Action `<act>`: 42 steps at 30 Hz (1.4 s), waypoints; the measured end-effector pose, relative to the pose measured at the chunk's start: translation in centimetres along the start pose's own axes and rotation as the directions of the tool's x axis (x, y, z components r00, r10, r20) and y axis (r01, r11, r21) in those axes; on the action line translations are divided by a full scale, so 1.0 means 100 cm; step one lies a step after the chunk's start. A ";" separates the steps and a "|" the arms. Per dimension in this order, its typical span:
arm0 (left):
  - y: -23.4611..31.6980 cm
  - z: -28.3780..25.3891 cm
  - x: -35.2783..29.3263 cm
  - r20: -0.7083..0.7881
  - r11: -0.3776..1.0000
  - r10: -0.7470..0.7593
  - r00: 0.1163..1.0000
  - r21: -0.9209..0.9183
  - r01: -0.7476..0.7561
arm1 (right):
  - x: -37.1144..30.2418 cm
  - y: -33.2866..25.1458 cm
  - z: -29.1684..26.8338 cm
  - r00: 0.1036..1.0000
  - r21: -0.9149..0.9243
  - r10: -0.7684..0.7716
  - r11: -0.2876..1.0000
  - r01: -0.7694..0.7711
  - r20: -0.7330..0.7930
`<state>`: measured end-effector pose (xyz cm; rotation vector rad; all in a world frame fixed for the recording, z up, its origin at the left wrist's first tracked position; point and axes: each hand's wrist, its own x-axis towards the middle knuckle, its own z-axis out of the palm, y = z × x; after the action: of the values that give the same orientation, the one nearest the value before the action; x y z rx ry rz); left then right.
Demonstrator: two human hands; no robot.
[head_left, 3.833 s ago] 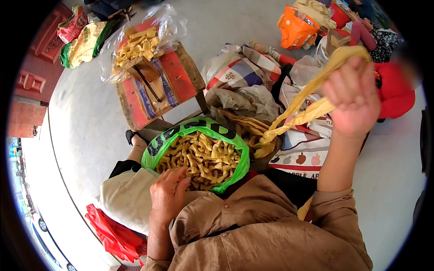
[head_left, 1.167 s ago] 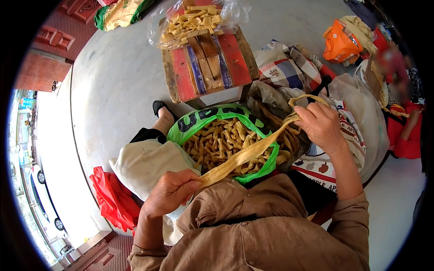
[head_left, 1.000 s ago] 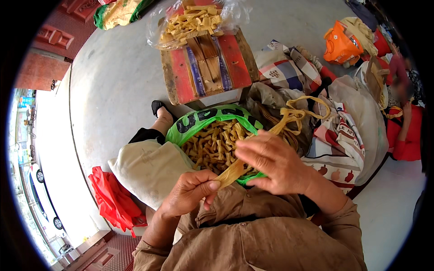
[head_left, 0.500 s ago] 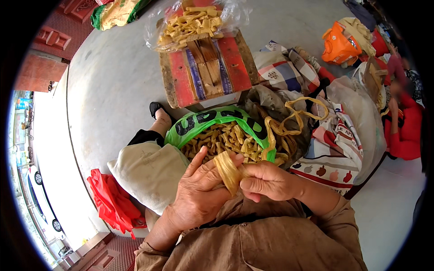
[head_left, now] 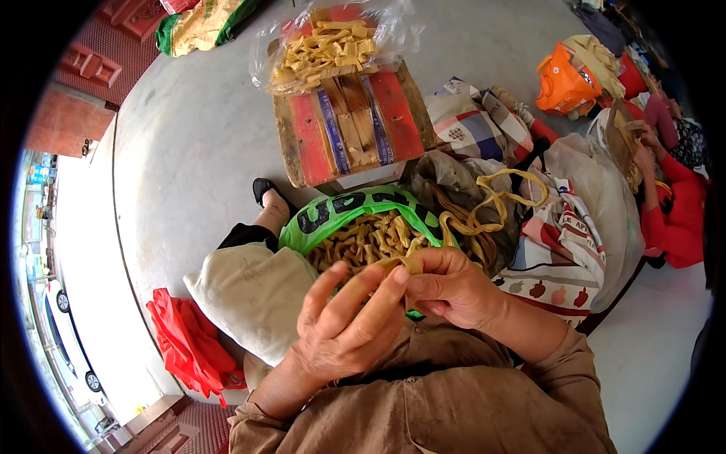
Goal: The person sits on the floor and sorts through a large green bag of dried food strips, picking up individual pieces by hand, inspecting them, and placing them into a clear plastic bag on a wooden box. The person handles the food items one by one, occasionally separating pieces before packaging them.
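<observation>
With grip of left hand (head_left: 349,327) and right hand (head_left: 460,291) narrow on tan strip (head_left: 411,262), could lose hold from slack pinch or tear strip from overpulling.

The left hand (head_left: 349,325), partly fanned, meets the pinching right hand (head_left: 463,293), 2 forearms (head_left: 533,327) angled inward.

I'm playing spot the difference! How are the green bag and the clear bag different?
The green plastic bag is bright with black lettering; the clear plastic bag is see-through. The green plastic bag is right in front of the person's brown shirt, while the clear plastic bag lies farther off, on the red-topped wooden stool. The hands partly cover the green plastic bag, but not the clear plastic bag. Both are open and hold yellowish pieces.
</observation>
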<state>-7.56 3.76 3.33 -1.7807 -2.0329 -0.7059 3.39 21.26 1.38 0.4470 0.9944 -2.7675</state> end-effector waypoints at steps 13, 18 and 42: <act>-0.010 0.001 -0.009 0.014 0.960 -0.242 0.970 -0.139 0.241 | 0.017 -0.005 -0.008 0.968 -0.344 -0.213 0.926 0.157 -0.132; -0.008 0.013 -0.009 0.184 0.812 -0.430 0.884 -0.350 0.468 | 0.014 0.003 -0.009 0.980 -0.456 -0.199 0.872 0.180 0.006; -0.030 -0.001 -0.022 0.278 0.246 -0.799 0.532 -0.657 0.713 | -0.005 0.003 -0.040 0.624 -0.704 -0.454 -0.673 0.228 0.636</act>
<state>-10.18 1.70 1.78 -0.7219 -2.7158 -2.1019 4.82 23.61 -1.55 -0.3271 3.6340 -0.4791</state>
